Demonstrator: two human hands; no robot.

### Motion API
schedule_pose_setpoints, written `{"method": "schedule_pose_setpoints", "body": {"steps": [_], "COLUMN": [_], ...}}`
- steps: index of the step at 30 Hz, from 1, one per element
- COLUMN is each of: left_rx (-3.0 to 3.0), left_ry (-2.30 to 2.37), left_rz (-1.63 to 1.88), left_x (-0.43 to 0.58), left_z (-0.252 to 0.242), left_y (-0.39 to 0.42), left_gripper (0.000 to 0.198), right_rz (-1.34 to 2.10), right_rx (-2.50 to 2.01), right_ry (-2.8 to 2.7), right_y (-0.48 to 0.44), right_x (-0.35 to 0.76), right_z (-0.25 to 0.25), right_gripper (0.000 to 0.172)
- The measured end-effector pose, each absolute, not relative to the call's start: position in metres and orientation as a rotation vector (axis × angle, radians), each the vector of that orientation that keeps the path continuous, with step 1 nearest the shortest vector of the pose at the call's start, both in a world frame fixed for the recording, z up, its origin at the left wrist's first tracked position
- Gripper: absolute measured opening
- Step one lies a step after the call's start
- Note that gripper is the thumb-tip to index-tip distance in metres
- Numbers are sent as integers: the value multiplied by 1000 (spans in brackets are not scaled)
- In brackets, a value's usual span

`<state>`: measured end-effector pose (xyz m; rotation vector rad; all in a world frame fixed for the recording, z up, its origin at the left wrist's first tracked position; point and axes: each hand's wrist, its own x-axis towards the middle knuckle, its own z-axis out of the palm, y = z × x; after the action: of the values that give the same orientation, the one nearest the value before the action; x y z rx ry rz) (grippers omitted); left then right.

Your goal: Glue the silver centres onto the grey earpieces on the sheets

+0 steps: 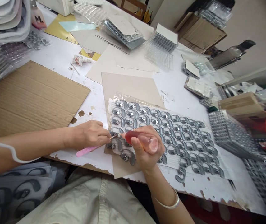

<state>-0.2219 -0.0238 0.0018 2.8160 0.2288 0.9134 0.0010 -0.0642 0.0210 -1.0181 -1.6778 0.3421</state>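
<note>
- Your pink tool (pixel 86 151) lay at the near left corner of the sheet (pixel 181 137). Its long axis ran from low left up to the right, and its thin tip pointed right at a gem in one grey hook.
- Your left hand (pixel 89 135) pinched that tool between fingertips and thumb, with the pink tail sticking out below the palm toward the table edge.
- Your red tool (pixel 131 137) pointed the other way. Its nose faced left, just beside the pink tip, and its axis lay nearly level.
- Your right hand (pixel 148 147) was clenched round the red tool, thumb on top, with a bangle (pixel 170 205) on the wrist.
- The sheet held rows of grey hooks with gems, running away to the right, and rested on a beige card (pixel 128 85).
- A cardboard (pixel 30 96) slab lay to the left of the card, apart from it, on the white table (pixel 60 56).
- Packs of gem strips were stacked along the far and right sides.
</note>
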Motion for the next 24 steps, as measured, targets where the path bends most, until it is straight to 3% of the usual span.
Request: {"method": "schedule_pose_setpoints", "body": {"steps": [24], "left_rx": [2609], "left_ry": [259], "left_rz": [930], "left_x": [-224], "left_z": [-8], "left_y": [-18], "left_gripper": [14], "right_rz": [257], "right_rx": [-967], "right_ry": [-1744], "right_y": [-67], "right_x": [0], "right_z": [23], "right_gripper": [20]}}
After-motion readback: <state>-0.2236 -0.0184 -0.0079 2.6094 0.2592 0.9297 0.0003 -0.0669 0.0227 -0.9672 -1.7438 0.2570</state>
